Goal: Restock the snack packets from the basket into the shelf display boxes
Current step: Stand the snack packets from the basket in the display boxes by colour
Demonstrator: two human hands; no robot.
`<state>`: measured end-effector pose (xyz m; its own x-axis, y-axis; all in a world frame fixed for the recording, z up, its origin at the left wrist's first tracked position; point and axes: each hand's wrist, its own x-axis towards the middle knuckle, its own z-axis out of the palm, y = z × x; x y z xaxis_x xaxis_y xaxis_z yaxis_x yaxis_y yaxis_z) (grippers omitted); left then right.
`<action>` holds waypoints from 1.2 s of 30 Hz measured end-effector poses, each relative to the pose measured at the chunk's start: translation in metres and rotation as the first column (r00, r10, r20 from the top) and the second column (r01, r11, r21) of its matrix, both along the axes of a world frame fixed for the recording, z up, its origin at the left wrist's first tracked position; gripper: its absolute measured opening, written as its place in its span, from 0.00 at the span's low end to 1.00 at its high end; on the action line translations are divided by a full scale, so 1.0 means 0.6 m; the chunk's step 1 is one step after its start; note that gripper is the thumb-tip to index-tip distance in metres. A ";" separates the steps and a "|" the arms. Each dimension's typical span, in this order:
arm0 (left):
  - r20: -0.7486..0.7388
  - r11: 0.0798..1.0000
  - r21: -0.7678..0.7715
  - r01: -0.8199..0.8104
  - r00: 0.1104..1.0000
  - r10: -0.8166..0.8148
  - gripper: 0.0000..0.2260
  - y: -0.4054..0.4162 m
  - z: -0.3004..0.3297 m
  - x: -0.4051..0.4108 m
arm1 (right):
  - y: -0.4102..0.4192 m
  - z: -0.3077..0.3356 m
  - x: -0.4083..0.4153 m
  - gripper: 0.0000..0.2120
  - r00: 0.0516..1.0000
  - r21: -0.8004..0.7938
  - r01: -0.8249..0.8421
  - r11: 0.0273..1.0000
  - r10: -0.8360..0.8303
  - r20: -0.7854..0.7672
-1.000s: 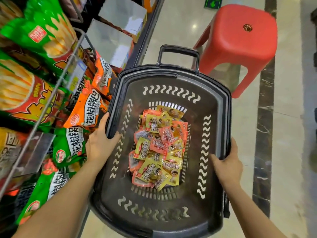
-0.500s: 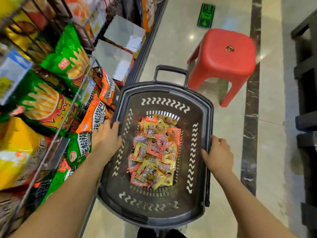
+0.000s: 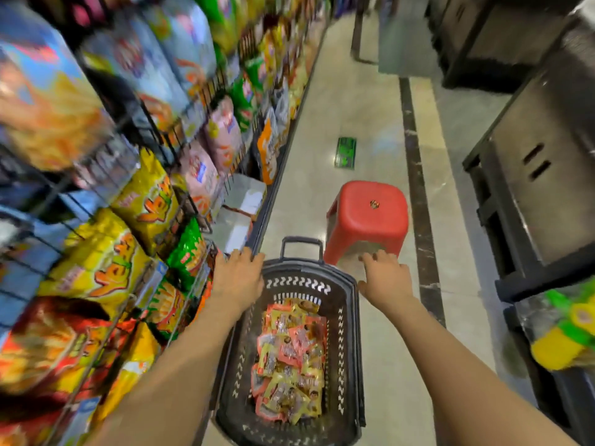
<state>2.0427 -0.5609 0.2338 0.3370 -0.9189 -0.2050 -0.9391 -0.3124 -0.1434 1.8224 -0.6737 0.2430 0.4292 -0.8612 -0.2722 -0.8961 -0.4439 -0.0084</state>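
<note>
1. Head view: the dark plastic basket (image 3: 349,320) sits low in the middle, between the two forearms, its handle (image 3: 301,247) upright at the far end.
2. The snack packets (image 3: 291,358), red and yellow, lie heaped on the basket floor, nearer the body than both hands.
3. The left hand (image 3: 239,278) is spread palm down over the basket's far left rim, fingers loosely extended, gripping nothing.
4. The right hand (image 3: 384,278) is open, fingers splayed, just off the far right rim; whether it touches the rim is hard to tell through the blur.
5. Beyond the right hand stands a red stool (image 3: 370,214).
6. Left of the left hand run shelves of chip bags (image 3: 106,268), with pale display boxes (image 3: 235,228) just beyond its fingertips.
</note>
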 end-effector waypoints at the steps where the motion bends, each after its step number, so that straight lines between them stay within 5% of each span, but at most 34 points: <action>1: 0.012 1.000 -0.022 0.005 1.000 -0.005 0.19 -0.008 0.031 -0.002 | -0.006 0.031 0.000 0.23 1.000 -0.011 0.006 1.000 -0.006 0.009; 13: 0.051 0.986 -0.167 0.011 0.999 -0.002 0.21 -0.149 0.275 -0.057 | -0.129 0.253 -0.058 0.25 0.991 -0.146 0.045 0.988 -0.026 0.128; 27: 0.002 0.909 -0.223 -0.352 0.932 0.362 0.18 -0.348 0.333 -0.178 | -0.438 0.312 -0.134 0.23 0.936 -0.179 -0.334 0.925 0.348 0.054; 36: 0.013 0.824 -0.157 -0.544 0.833 0.553 0.18 -0.399 0.326 -0.168 | -0.557 0.322 -0.045 0.25 0.852 -0.123 -0.505 0.855 0.516 0.088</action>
